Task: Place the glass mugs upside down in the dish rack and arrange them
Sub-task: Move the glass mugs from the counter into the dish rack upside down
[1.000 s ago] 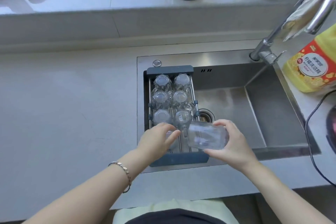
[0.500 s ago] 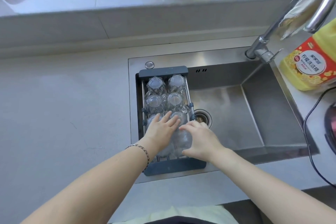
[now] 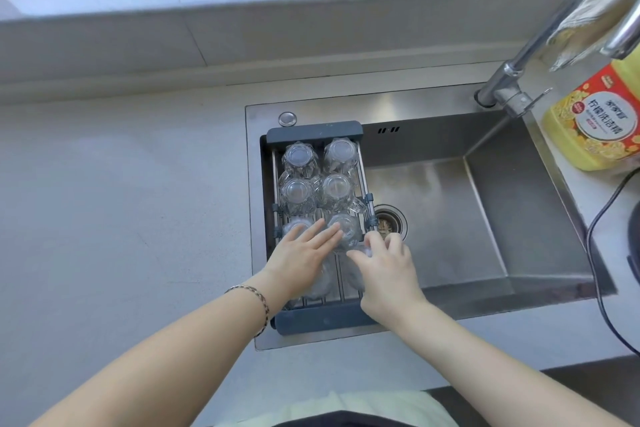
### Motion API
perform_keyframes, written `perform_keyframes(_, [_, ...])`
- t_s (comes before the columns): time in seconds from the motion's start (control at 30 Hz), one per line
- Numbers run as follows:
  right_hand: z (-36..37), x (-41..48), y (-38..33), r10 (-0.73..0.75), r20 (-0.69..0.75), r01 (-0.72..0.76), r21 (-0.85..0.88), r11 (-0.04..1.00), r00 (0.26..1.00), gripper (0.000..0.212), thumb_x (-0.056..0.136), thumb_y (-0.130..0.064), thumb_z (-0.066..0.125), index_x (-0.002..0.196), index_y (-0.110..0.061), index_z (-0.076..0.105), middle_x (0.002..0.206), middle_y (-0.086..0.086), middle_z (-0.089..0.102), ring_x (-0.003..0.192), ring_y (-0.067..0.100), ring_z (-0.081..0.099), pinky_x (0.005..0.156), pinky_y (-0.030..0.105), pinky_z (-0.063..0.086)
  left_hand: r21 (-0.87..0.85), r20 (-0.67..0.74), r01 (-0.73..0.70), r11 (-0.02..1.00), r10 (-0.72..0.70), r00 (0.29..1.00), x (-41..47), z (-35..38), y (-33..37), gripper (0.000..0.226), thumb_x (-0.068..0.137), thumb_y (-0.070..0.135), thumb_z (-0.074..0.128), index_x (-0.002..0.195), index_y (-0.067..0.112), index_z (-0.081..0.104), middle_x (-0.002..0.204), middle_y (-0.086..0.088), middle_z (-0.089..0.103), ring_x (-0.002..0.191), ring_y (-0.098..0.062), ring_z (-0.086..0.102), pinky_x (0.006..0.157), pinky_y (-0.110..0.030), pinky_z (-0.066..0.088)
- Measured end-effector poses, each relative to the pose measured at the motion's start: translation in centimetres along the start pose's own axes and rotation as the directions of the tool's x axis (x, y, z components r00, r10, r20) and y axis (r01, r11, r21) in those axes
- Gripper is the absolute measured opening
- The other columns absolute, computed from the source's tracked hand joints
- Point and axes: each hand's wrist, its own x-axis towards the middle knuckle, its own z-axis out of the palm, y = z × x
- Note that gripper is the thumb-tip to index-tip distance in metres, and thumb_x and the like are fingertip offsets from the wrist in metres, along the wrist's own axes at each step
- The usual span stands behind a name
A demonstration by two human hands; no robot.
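Glass mugs (image 3: 317, 184): clear, faceted, bases up, two columns in the dish rack (image 3: 315, 132) at the left end of the sink (image 3: 485, 218), centre frame. Four stand clear at the rack's far end; a third row sits partly under your fingertips; the nearest pair is blurred beneath your hands.

Step in hand, as judged: arranging the nearest row. Your left hand (image 3: 299, 260) lies flat, fingers spread, atop the near-left mug (image 3: 320, 283), gripping nothing. Your right hand (image 3: 388, 270) has fingers curled loosely at the near-right mug (image 3: 355, 272); whether they grip it, you cannot tell.

Next move calls for: nudging both mugs square with the rows, gently, since glass touches glass.

Beyond: faucet (image 3: 512, 80) and yellow detergent bottle (image 3: 599, 121), upper right.
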Motion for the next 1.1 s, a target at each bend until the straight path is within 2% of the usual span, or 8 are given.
perform_keyframes(0.13, [-0.2, -0.2, 1.0, -0.086, 0.094, 0.063, 0.228, 0.972, 0.992, 0.058, 0.067, -0.014, 0.062, 0.124, -0.025, 0.053, 0.120, 0.002, 0.045, 0.101, 0.031, 0.041, 0.091, 0.036, 0.044, -0.010, -0.012, 0.010, 1.000, -0.010, 1.000, 0.0, -0.1, 0.0, 0.059, 0.099, 0.019, 0.028, 0.148, 0.025, -0.005, 0.159, 0.009, -0.006, 0.147, -0.016, -0.003, 0.120, -0.041, 0.007])
perform_keyframes(0.3, [-0.2, 0.4, 0.7, 0.002, 0.119, -0.029, 0.230, 0.973, 0.993, 0.049, 0.073, -0.013, 0.058, 0.120, -0.019, 0.045, 0.124, 0.001, 0.046, 0.107, 0.029, 0.040, 0.092, 0.032, 0.040, -0.020, -0.001, 0.038, 0.999, -0.038, 0.999, -0.1, -0.3, 0.2, 0.059, 0.099, 0.018, 0.029, 0.148, 0.026, -0.003, 0.159, 0.010, -0.005, 0.148, -0.015, -0.001, 0.119, -0.041, 0.008])
perform_keyframes(0.4, [0.4, 0.2, 0.9, 0.043, 0.078, -0.052, 0.113, 0.992, 0.996, 0.047, 0.075, -0.011, 0.056, 0.121, -0.017, 0.047, 0.124, 0.005, 0.045, 0.111, 0.032, 0.041, 0.094, 0.036, 0.042, -0.021, 0.019, 0.038, 0.999, -0.038, 0.999, -0.1, -0.5, 0.2, 0.058, 0.100, 0.019, 0.027, 0.148, 0.027, -0.004, 0.159, 0.010, -0.005, 0.148, -0.016, -0.001, 0.119, -0.043, 0.009])
perform_keyframes(0.5, [1.7, -0.1, 0.3, -0.017, 0.006, 0.016, 0.065, 0.998, 1.000, 0.046, 0.067, -0.011, 0.067, 0.111, -0.014, 0.057, 0.115, 0.009, 0.052, 0.102, 0.034, 0.047, 0.081, 0.036, 0.047, -0.022, 0.035, 0.027, 0.999, -0.026, 0.999, -0.2, -0.8, 0.3, 0.054, 0.101, 0.025, 0.024, 0.149, 0.026, -0.002, 0.159, 0.010, -0.004, 0.148, -0.016, -0.001, 0.119, -0.043, 0.008])
perform_keyframes(0.6, [3.4, 0.4, -0.1, -0.078, -0.028, 0.080, 0.086, 0.993, 0.997, 0.068, 0.030, -0.025, 0.088, 0.093, -0.016, 0.065, 0.089, 0.003, 0.067, 0.076, 0.028, 0.060, 0.061, 0.031, 0.055, -0.013, 0.047, 0.019, 1.000, -0.019, 0.999, -0.4, -0.9, 0.3, 0.053, 0.101, 0.028, 0.022, 0.149, 0.025, -0.001, 0.159, 0.009, -0.003, 0.148, -0.017, -0.001, 0.120, -0.043, 0.008])
perform_keyframes(0.77, [4.6, 0.9, 0.5, -0.068, -0.054, 0.082, 0.329, 0.941, 0.996, 0.067, 0.047, -0.025, 0.087, 0.108, -0.013, 0.061, 0.112, 0.001, 0.064, 0.099, 0.031, 0.052, 0.086, 0.039, 0.053, -0.008, 0.049, 0.024, 1.000, -0.024, 0.999, -0.4, -0.9, 0.0, 0.054, 0.101, 0.025, 0.024, 0.149, 0.026, -0.001, 0.159, 0.010, -0.003, 0.148, -0.016, 0.000, 0.120, -0.044, 0.010])
perform_keyframes(0.97, [6.2, -0.1, 0.7, -0.042, -0.211, 0.127, 0.410, 0.903, 0.976, 0.074, 0.032, -0.026, 0.092, 0.096, -0.018, 0.057, 0.108, 0.002, 0.069, 0.095, 0.017, 0.039, 0.080, 0.028, 0.052, -0.006, 0.046, 0.034, 0.999, -0.033, 0.998, -0.4, -0.7, 0.2, 0.054, 0.100, 0.024, 0.023, 0.149, 0.026, 0.000, 0.159, 0.011, -0.003, 0.148, -0.017, -0.001, 0.119, -0.045, 0.011])
perform_keyframes(1.1, [6.2, 0.8, 0.6, 0.089, -0.230, 0.012, 0.403, 0.915, 0.969, 0.068, 0.031, -0.034, 0.092, 0.090, -0.017, 0.063, 0.104, 0.000, 0.071, 0.085, 0.028, 0.057, 0.079, 0.024, 0.043, -0.038, 0.040, 0.058, 0.998, -0.056, 0.998, -0.8, -0.7, -0.1, 0.055, 0.100, 0.024, 0.024, 0.149, 0.023, 0.001, 0.160, 0.007, -0.006, 0.147, -0.015, -0.004, 0.120, -0.042, 0.009])
